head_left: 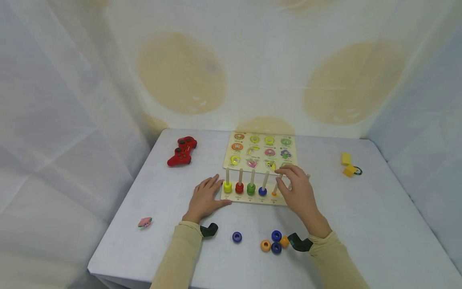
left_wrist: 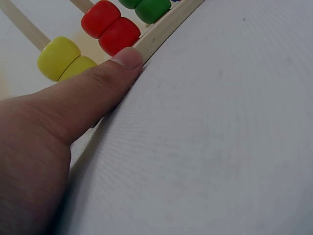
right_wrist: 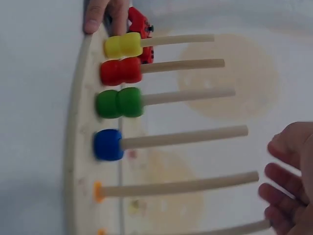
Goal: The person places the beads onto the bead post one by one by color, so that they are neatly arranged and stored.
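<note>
A wooden peg board (head_left: 242, 198) stands on the table with a row of upright pegs. From the left, its pegs carry yellow beads (head_left: 227, 187), red beads (head_left: 239, 188), green beads (head_left: 250, 189) and one blue bead (right_wrist: 108, 145). The fifth peg (right_wrist: 181, 188) has only a thin orange ring at its base. My left hand (head_left: 205, 198) lies spread at the board's left end, its thumb (left_wrist: 105, 78) against the front edge. Above the right-hand pegs hovers my right hand (head_left: 298, 192), fingers loosely bent, thumb apart from them, with nothing visible between.
Loose blue beads (head_left: 237, 237) and orange beads (head_left: 265, 245) lie near the front. Behind the board lies a fruit picture board (head_left: 261, 151). A red game controller (head_left: 182, 151) and a small pink toy (head_left: 145, 222) lie left; yellow blocks (head_left: 345, 158) lie right.
</note>
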`<action>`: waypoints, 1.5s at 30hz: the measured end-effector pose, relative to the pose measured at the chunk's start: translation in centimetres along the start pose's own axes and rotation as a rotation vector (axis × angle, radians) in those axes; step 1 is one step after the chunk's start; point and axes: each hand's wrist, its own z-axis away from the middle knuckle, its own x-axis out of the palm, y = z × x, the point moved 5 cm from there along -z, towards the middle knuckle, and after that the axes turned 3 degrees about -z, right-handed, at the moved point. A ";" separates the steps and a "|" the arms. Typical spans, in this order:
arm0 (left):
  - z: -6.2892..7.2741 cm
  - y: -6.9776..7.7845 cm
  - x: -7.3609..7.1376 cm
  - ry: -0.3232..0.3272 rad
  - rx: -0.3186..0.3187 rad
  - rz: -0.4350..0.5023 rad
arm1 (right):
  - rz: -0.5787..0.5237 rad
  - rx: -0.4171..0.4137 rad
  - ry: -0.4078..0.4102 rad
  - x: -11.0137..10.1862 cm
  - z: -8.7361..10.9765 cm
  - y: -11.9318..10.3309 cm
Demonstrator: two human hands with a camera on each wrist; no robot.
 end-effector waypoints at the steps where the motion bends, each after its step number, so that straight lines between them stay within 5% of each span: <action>1: 0.0 0.0 0.0 -0.001 0.003 0.004 | 0.001 -0.020 0.015 -0.1 0.7 0.3; 4: -0.1 -0.1 -0.1 -0.014 0.004 0.008 | 0.002 -0.074 0.014 -0.2 3.3 1.6; 6: -0.1 -0.2 -0.1 -0.017 0.001 -0.001 | -0.011 -0.067 -0.056 0.1 5.2 2.7; 12: -0.4 -0.3 0.1 -0.002 -0.003 -0.015 | -0.096 0.093 -0.506 2.3 9.5 5.5; 15: -0.4 -0.4 0.4 -0.016 -0.004 -0.016 | -0.129 0.123 -0.635 3.1 10.7 5.7; 30: -0.2 -0.2 0.0 -0.019 -0.008 -0.001 | -0.081 0.110 -0.740 4.7 10.2 4.4; 34: -0.3 -0.1 0.0 -0.024 -0.010 -0.003 | -0.060 0.102 -0.671 5.1 9.5 4.3; 45: -0.3 -0.2 0.1 -0.021 -0.009 0.009 | -0.060 0.007 -0.118 2.2 3.2 1.3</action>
